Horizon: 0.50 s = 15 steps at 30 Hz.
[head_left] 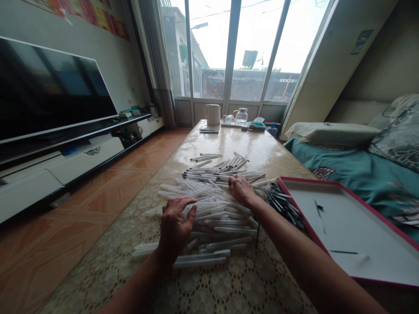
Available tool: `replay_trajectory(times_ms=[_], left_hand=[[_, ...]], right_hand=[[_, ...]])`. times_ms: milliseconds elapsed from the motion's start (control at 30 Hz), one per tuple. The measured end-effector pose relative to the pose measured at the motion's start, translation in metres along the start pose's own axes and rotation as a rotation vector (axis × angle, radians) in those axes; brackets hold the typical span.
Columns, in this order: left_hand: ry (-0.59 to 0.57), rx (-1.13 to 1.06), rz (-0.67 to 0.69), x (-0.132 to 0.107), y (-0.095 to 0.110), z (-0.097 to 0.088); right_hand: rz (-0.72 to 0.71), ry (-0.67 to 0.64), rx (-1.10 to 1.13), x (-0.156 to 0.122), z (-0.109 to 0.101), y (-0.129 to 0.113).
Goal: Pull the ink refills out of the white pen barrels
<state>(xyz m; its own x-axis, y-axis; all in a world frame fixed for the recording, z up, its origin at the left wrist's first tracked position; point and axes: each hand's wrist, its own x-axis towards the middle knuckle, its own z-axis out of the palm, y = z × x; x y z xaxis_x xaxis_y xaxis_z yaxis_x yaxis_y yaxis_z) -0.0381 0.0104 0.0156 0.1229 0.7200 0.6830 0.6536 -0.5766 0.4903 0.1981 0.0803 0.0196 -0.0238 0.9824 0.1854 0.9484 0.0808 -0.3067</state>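
Bright daylight from the window [229,48] at top center burns out to white; the lower left is dimmer, glare streaks the far tabletop [242,141], and wide-angle distortion bends the frame's edges.

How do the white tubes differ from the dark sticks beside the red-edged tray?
The white tubes are thicker and paler; the dark sticks are thinner and nearly black. The white tubes form a much larger heap, under the left hand; the dark sticks form a smaller one, beside the right hand. Both are long, straight and loose.
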Motion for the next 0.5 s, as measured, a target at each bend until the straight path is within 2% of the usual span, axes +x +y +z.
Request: replay_trajectory(times_ms=[133,267,300,367,400,500], left_hand=[[-0.004,-0.007,0.002,-0.001,0.000,0.001],[-0.006,-0.007,0.011,-0.002,0.001,0.001],[-0.006,-0.007,0.015,-0.002,0.002,0.001],[-0.006,-0.007,0.023,-0.002,0.003,0.001],[-0.004,-0.007,0.024,-0.002,0.003,0.001],[0.000,-0.008,0.027,-0.002,0.004,0.001]], right_hand=[[-0.020,0.099,0.084,-0.022,-0.019,0.008],[-0.005,0.261,0.200,-0.057,-0.050,0.014],[0.006,0.326,0.234,-0.068,-0.058,0.014],[0.007,0.560,0.426,-0.089,-0.075,0.013],[-0.021,0.614,0.457,-0.099,-0.082,0.011],[-0.097,0.664,0.343,-0.122,-0.095,0.006]])
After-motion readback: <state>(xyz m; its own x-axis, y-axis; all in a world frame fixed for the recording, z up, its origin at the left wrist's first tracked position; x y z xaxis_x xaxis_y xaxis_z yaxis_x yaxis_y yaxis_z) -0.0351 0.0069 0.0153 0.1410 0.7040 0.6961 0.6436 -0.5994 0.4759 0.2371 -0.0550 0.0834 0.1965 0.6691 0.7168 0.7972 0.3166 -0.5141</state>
